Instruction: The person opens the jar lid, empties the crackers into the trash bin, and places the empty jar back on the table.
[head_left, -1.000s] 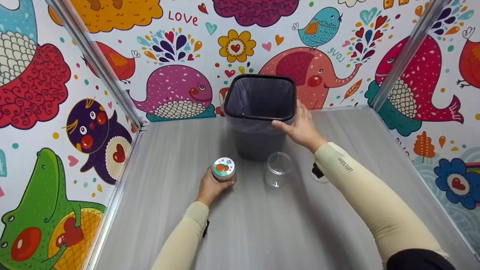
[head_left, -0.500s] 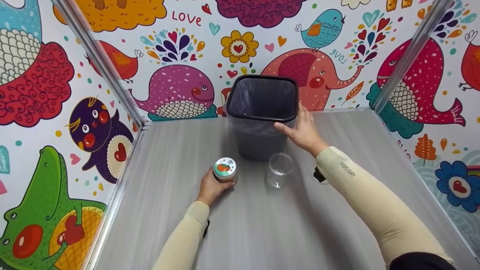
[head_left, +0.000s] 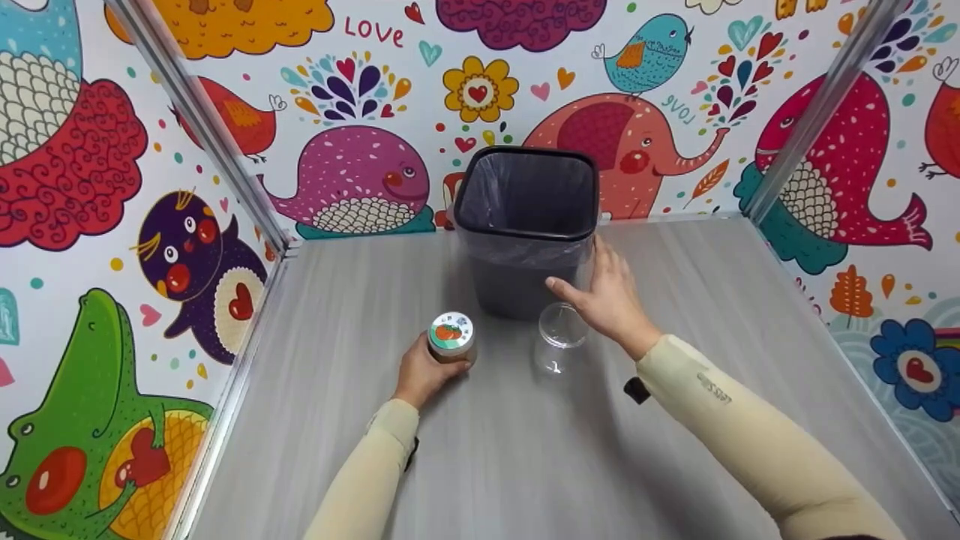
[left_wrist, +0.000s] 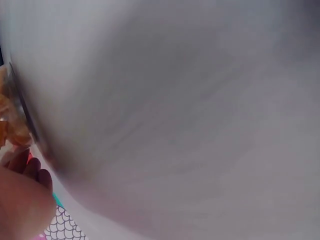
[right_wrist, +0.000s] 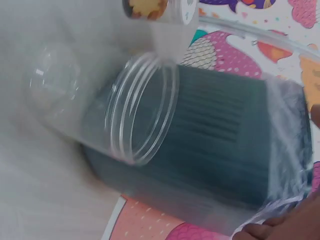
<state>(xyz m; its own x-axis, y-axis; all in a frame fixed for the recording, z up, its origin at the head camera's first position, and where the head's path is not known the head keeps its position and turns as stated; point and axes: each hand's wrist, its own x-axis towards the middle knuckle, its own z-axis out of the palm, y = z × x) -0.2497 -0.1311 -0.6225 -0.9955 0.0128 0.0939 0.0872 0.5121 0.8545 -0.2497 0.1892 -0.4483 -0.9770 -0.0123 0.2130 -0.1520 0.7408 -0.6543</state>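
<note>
In the head view my left hand (head_left: 426, 371) grips a small jar (head_left: 451, 337) standing on the table, its white-and-green lid printed with orange fruit. Orange pieces show through the jar's side (left_wrist: 12, 107) at the edge of the left wrist view, above curled fingers. My right hand (head_left: 611, 296) is beside the right side of a dark bin (head_left: 517, 277), below its rim, fingers extended and thumb apart. Whether the fingers touch the bin is unclear. Between the hands stands an open clear plastic jar (head_left: 559, 349), close to the bin's front; its threaded mouth (right_wrist: 142, 107) fills the right wrist view's middle.
A clear plastic liner (right_wrist: 285, 145) hangs over the bin's rim. Behind it rises a wall with printed cartoon animals (head_left: 360, 180). Metal rails (head_left: 225, 390) border the grey table (head_left: 495, 465). A black wrist device (head_left: 637, 390) hangs under the right sleeve.
My right hand has come down off the bin's rim, towards me and slightly right. The left hand keeps holding the jar in the same place. The bin stays put.
</note>
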